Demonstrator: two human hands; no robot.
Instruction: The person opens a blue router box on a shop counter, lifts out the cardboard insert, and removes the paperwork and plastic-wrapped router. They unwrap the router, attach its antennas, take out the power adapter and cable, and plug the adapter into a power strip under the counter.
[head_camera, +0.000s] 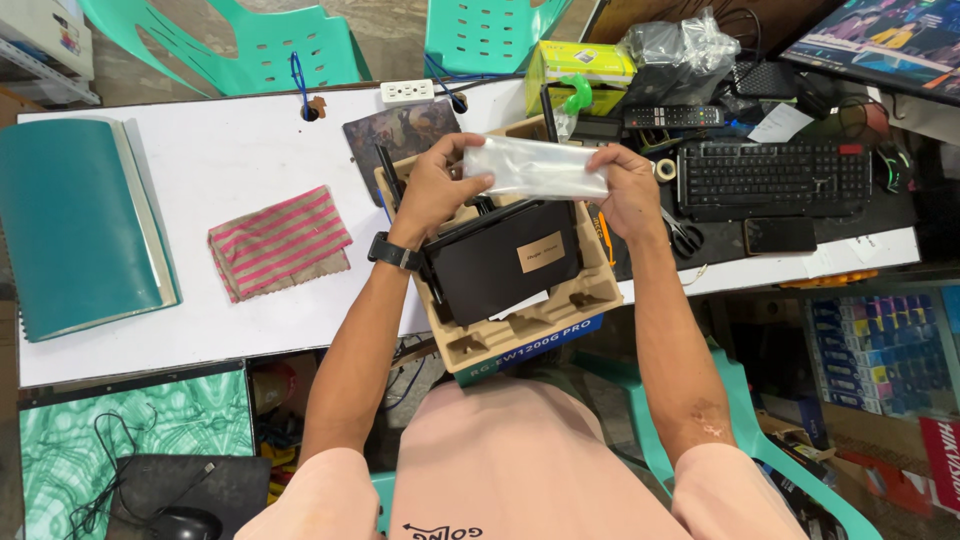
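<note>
Both hands (530, 185) grip plastic bag (535, 167) ends above router (503, 257).

A clear plastic bag (535, 167), crumpled and stretched flat sideways, hangs just above the black router (503, 257). The router lies flat in a brown pulp tray (520, 325), its antennas folded alongside.

Single head-worn view, steeply downward and close over the hands, lap and white table (230, 160) edge.
</note>
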